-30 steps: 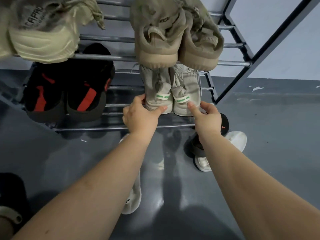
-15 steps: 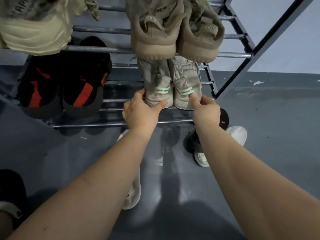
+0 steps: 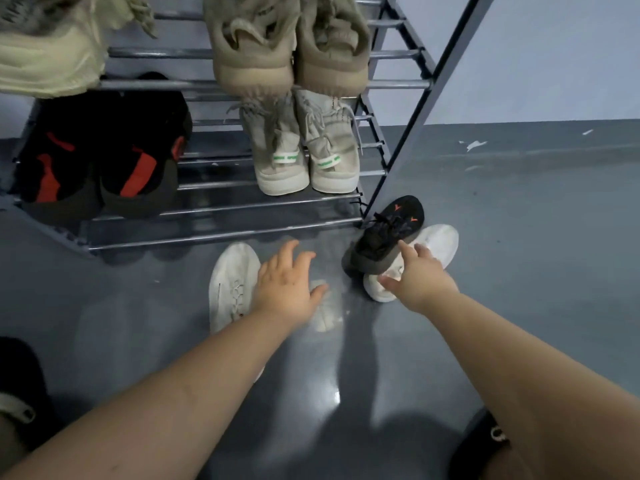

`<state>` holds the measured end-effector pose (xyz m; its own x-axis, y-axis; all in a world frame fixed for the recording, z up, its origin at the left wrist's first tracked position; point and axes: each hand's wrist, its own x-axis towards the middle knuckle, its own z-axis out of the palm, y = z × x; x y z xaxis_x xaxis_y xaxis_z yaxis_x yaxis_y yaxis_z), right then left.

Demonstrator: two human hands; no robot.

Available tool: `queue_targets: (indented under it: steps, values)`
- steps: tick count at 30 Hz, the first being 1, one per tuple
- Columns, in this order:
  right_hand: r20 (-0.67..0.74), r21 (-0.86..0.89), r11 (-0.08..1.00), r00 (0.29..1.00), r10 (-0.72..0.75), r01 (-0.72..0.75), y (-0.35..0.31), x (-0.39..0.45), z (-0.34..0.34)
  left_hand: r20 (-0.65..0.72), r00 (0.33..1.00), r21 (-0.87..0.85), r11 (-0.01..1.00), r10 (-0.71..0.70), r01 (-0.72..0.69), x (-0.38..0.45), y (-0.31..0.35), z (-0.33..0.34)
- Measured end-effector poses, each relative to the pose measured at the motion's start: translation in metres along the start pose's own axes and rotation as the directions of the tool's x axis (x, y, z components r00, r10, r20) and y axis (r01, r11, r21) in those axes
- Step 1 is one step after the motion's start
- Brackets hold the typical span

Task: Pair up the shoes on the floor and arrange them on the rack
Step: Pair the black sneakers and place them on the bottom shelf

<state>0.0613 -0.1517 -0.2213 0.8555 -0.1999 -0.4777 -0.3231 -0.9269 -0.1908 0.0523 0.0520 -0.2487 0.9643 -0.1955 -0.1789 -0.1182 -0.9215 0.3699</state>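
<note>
A pair of grey shoes with green heel tabs stands on the lower shelf of the metal rack, toes pointing in. A white shoe lies on the floor in front of the rack; my left hand hovers over its right side, fingers spread and holding nothing. A second white shoe lies to the right, with a black shoe with orange marks lying across it. My right hand reaches toward these two with fingers open, its fingertips just at the black shoe.
A black-and-red pair sits on the lower shelf at left. Beige shoes and a pale shoe sit on the shelf above. The rack's right post slants down to the floor by the black shoe. Dark shapes lie at the bottom corners.
Both hands have let go of the grey pair on the lower shelf and pulled back and down toward the shoes on the floor. The view has tilted downward.
</note>
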Motion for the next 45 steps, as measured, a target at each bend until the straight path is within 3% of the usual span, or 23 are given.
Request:
queue_targets:
  steps: [2,5,10,16,19,21,24,27,32,36,41,45]
  values:
    - [0.012,-0.119,0.992,0.999,0.034,-0.032,0.017,0.000,-0.002,0.108,0.994,0.049,0.999,-0.017,0.012,0.004,0.001,0.003]
    - [0.015,-0.166,0.985,0.999,0.052,-0.049,0.026,0.007,0.003,0.196,0.980,0.117,0.993,-0.037,0.014,0.018,0.005,0.011]
    - [0.012,-0.071,0.997,1.000,0.015,-0.014,0.024,0.035,0.025,0.306,0.952,0.146,0.989,-0.010,-0.036,0.046,0.014,0.031]
    - [-0.031,0.008,0.999,0.999,0.031,-0.031,0.034,0.070,0.045,0.328,0.944,0.231,0.966,0.037,-0.118,0.095,0.025,0.055]
    - [-0.035,0.061,0.996,0.997,0.062,-0.060,0.041,0.084,0.055,0.373,0.927,0.108,0.991,0.038,-0.084,0.122,0.031,0.071]
    - [-0.021,0.085,0.994,0.997,0.072,-0.070,0.044,0.089,0.062,0.464,0.884,-0.148,0.989,0.058,0.013,0.133,0.032,0.083]
    - [0.019,0.241,0.968,0.998,0.062,-0.065,0.041,0.088,0.068,0.495,0.867,-0.516,0.821,0.052,0.246,0.133,0.032,0.095]
    - [0.036,0.349,0.937,0.999,0.014,-0.026,0.039,0.081,0.068,0.473,0.881,-0.648,0.683,0.014,0.337,0.123,0.032,0.092]
    - [0.007,0.340,0.940,0.999,-0.035,0.031,0.036,0.050,0.064,0.473,0.880,-0.681,0.620,-0.032,0.389,0.085,0.037,0.067]
    - [-0.002,0.523,0.851,0.998,-0.059,0.052,0.024,0.006,0.084,0.452,0.885,-0.713,0.552,-0.109,0.433,0.033,0.032,0.042]
    - [0.131,0.631,0.776,0.985,-0.116,0.007,0.004,-0.075,0.103,0.521,0.831,-0.730,0.404,-0.193,0.551,-0.056,0.006,0.029]
    - [0.172,0.719,0.694,0.974,-0.144,-0.025,-0.012,-0.138,0.119,0.542,0.802,-0.717,0.361,-0.251,0.597,-0.120,-0.010,0.021]
